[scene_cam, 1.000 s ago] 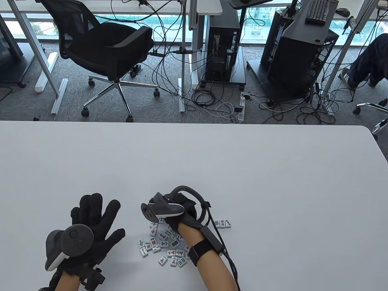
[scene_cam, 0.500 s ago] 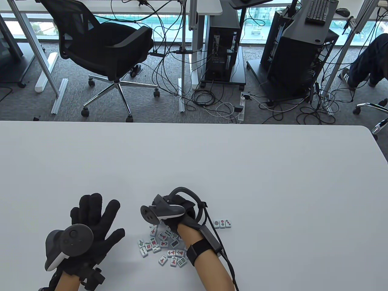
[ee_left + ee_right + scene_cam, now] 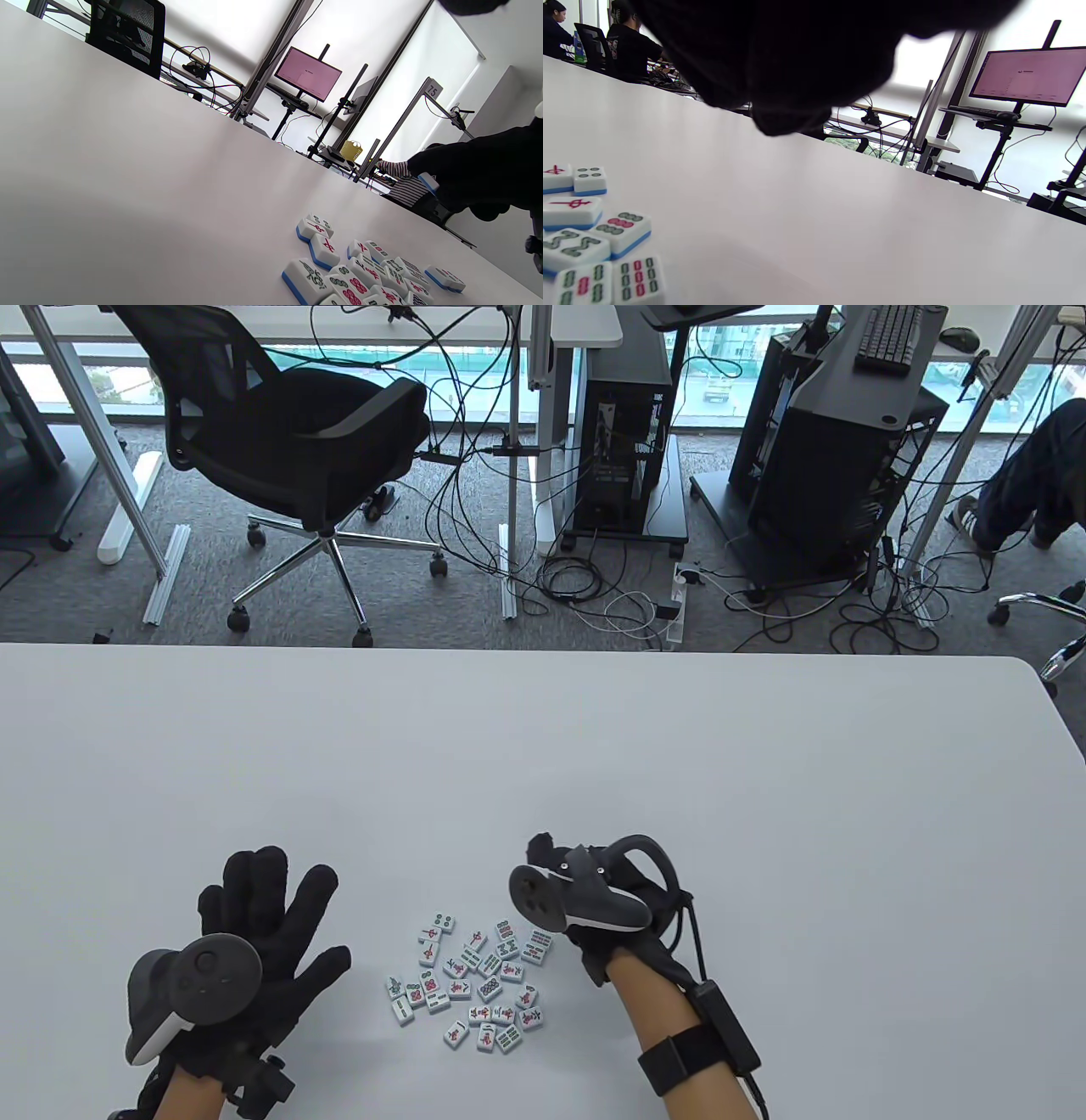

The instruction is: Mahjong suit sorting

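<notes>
Several white mahjong tiles (image 3: 471, 984) with blue backs lie face up in a loose pile near the front of the white table (image 3: 594, 746). They also show low in the left wrist view as a tile cluster (image 3: 360, 275) and at the left of the right wrist view as tiles (image 3: 585, 237). My left hand (image 3: 271, 891) lies flat with spread fingers, left of the pile. My right hand (image 3: 547, 853) hovers right of the pile with curled fingers. In the left wrist view the right hand (image 3: 466, 178) pinches one tile (image 3: 428, 182) above the table.
Beyond the table's far edge stand a black office chair (image 3: 297, 449), computer towers (image 3: 624, 432) and tangled cables on the carpet. A pink monitor (image 3: 307, 74) and seated people appear in the wrist views' background.
My right hand has moved off the pile to the right, uncovering the tiles beneath it, and now hides the short row of tiles at the right. The left hand has not moved.
</notes>
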### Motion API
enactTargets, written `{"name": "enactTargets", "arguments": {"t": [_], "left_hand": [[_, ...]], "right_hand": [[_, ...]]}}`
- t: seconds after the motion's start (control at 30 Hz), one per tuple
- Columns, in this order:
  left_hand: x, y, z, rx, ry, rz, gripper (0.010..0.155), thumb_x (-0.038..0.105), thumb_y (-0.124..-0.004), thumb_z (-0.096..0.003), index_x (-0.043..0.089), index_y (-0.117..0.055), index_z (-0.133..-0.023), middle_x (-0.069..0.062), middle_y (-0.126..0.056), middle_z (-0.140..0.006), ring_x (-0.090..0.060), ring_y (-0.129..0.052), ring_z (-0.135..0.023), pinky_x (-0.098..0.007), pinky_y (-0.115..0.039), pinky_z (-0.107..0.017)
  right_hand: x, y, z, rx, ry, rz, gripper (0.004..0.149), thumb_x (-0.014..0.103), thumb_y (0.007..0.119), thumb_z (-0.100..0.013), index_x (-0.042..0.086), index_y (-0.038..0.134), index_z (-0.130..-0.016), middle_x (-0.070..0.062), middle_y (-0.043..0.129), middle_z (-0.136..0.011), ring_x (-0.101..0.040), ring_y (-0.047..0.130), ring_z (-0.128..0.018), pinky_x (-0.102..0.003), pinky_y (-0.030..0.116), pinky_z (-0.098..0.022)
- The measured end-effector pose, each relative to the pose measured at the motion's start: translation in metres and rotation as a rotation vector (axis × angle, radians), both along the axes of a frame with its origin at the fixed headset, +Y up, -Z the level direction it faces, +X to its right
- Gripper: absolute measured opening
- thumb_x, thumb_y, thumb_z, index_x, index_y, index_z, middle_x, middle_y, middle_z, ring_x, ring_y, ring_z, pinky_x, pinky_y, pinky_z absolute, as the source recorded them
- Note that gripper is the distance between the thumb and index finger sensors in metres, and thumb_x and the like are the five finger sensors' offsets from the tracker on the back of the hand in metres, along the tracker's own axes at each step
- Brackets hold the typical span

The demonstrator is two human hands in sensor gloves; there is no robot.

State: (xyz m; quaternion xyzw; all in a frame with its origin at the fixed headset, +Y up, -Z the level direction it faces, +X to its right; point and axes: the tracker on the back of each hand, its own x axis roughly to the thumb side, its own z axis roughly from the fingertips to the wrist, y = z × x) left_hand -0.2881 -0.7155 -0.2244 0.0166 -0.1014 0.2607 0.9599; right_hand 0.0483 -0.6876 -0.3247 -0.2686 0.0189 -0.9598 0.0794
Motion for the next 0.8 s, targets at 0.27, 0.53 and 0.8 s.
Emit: {"name": "enactTargets", "arguments": {"t": [0.27, 0.53, 0.8], "left_hand": [[0.003, -0.003, 0.000, -0.016, -0.007, -0.026, 0.081, 0.074, -0.059, -0.0458, 0.042, -0.026, -0.113, 0.017, 0.016, -0.109, -0.014, 0.025, -0.104, -0.055, 0.012, -0.070], [0.006, -0.007, -0.001, -0.035, -0.014, -0.045, 0.081, 0.074, -0.059, -0.0457, 0.041, -0.026, -0.112, 0.017, 0.015, -0.109, -0.014, 0.024, -0.104, -0.055, 0.012, -0.070], [0.006, -0.007, -0.001, -0.039, -0.016, -0.041, 0.081, 0.074, -0.059, -0.0457, 0.041, -0.026, -0.112, 0.017, 0.015, -0.109, -0.014, 0.024, -0.104, -0.055, 0.012, -0.070]], "right_hand": [[0.057, -0.029, 0.037, -0.183, -0.104, 0.046, 0.058, 0.033, 0.085, -0.045, 0.006, 0.072, -0.095, -0.006, 0.095, -0.057, -0.014, 0.092, -0.023, -0.025, 0.082, -0.016], [0.066, -0.067, 0.055, -0.234, -0.109, 0.086, 0.059, 0.034, 0.085, -0.045, 0.006, 0.072, -0.095, -0.005, 0.095, -0.057, -0.014, 0.092, -0.023, -0.025, 0.082, -0.016], [0.064, -0.075, 0.056, -0.210, -0.131, 0.108, 0.059, 0.034, 0.084, -0.045, 0.009, 0.070, -0.097, -0.005, 0.095, -0.057, -0.015, 0.092, -0.023, -0.026, 0.082, -0.016]]}}
